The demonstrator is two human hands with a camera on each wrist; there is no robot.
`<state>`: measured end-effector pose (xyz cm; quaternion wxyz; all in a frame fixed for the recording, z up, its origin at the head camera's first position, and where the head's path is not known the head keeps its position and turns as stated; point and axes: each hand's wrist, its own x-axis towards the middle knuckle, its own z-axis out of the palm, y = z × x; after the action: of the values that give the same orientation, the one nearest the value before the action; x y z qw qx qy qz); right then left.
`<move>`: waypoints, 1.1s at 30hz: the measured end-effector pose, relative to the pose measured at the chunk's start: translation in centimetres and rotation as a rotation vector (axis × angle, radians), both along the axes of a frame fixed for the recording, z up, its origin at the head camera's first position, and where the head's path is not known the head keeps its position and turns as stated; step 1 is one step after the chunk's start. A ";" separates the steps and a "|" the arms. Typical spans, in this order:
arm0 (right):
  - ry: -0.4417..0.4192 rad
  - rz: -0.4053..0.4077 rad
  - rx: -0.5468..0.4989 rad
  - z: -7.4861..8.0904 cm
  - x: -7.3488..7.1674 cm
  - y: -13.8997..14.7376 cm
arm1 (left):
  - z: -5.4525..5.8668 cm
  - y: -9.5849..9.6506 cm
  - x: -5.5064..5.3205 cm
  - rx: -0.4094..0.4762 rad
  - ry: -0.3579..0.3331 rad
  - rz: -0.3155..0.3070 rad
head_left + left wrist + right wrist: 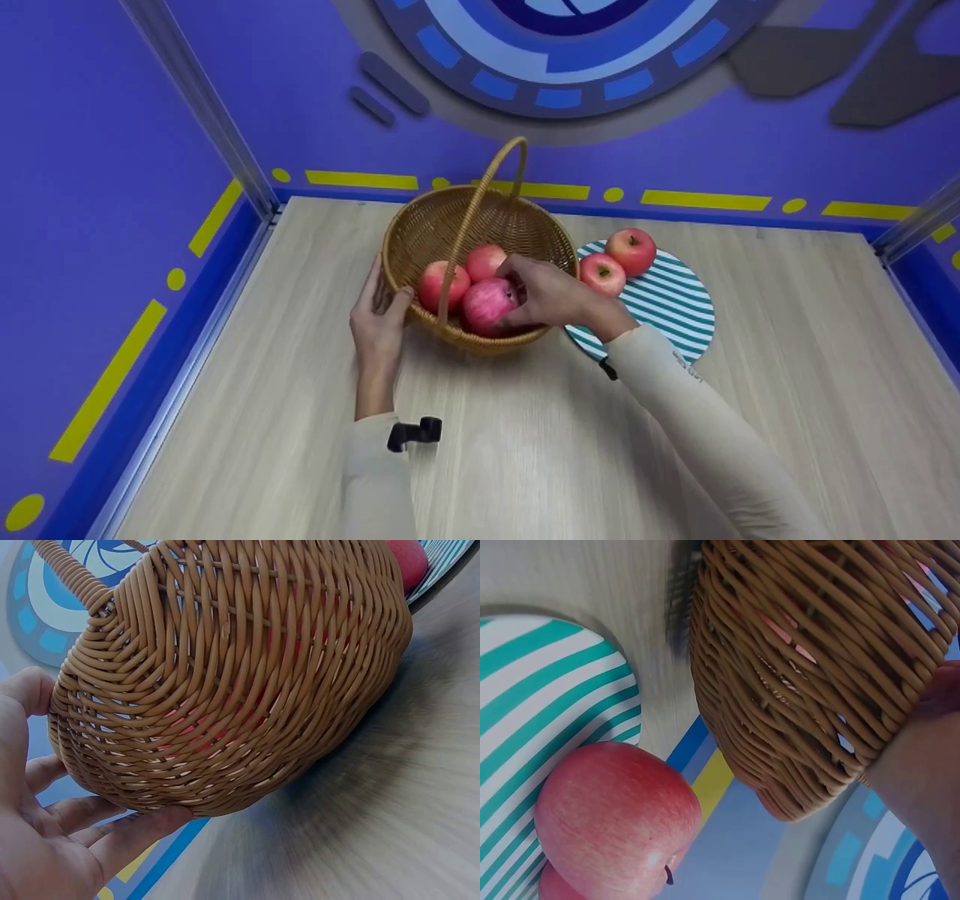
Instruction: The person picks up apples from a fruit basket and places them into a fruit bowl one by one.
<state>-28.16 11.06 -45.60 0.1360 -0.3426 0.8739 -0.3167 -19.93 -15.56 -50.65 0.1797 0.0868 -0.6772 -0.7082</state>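
A brown wicker basket [422, 225] with a tall arched handle [480, 195] tilts toward me on the table. At its left side my left hand [377, 326] grips it, thumb at the rim; in the left wrist view the fingers spread against the woven outside [225, 690]. My right hand [555, 292] reaches over the right rim and holds a pinkish-red apple [487, 306] inside the basket. Beside that apple lie two more, a red apple [442, 286] and a paler apple [485, 262]. In the right wrist view the basket wall hides most of this hand.
Right of the basket, a round green-and-white striped mat [682, 307] bears two apples, a nearer one [602, 276] and a farther one [631, 251]. Blue printed panels [300, 97] wall the wooden table [480, 450] at the back and sides.
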 end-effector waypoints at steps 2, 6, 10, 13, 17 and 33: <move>-0.012 -0.007 -0.026 0.0 0.1 0.1 | 0.0 0.0 0.0 -0.002 -0.003 0.001; -0.013 0.003 -0.071 -0.1 0.1 0.4 | -0.1 0.0 0.0 -0.002 -0.007 0.006; 0.001 0.013 -0.058 -0.1 0.2 0.5 | -0.1 0.0 0.1 0.005 -0.008 0.007; 0.002 0.000 -0.052 -0.1 0.4 0.6 | -0.1 0.0 0.1 0.015 -0.010 0.004; -0.027 -0.022 -0.098 -0.1 0.6 0.8 | -0.1 0.0 0.0 0.031 -0.004 -0.001; -0.122 -0.058 -0.370 -0.5 1.3 1.3 | -0.2 -0.1 -0.1 0.032 0.020 -0.009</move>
<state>-26.83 12.38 -46.09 0.1143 -0.3168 0.8003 -0.4961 -20.07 -15.65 -50.86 0.1819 0.0799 -0.6643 -0.7206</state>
